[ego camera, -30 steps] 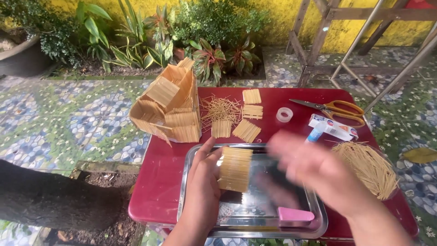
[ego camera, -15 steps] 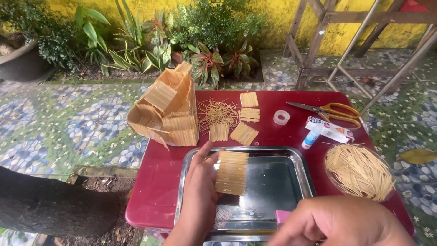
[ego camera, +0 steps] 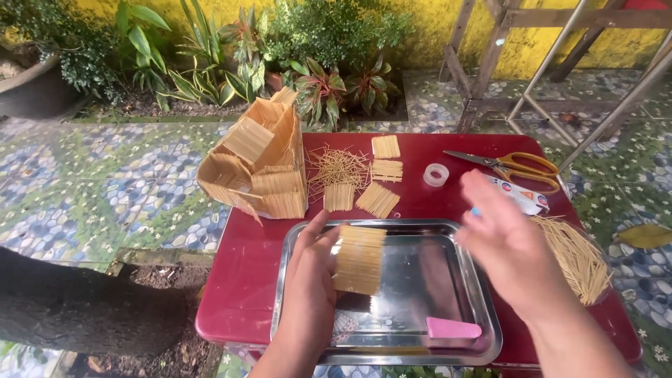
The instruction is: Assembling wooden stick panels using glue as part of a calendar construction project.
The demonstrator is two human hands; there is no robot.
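A flat panel of pale sticks (ego camera: 359, 257), glued side by side into a rough rectangle, stands over the left part of a shiny metal tray (ego camera: 448, 280). The sticks run crosswise and the panel's long side runs up and down in the view; its edges are slightly uneven. The left hand (ego camera: 311, 294) holds it by its left edge, thumb and fingertips on that side, so it is tilted up off the tray floor rather than lying flat. The right hand (ego camera: 507, 248), blurred, is open above the tray's right side, apart from the panel and touching nothing that can be seen.
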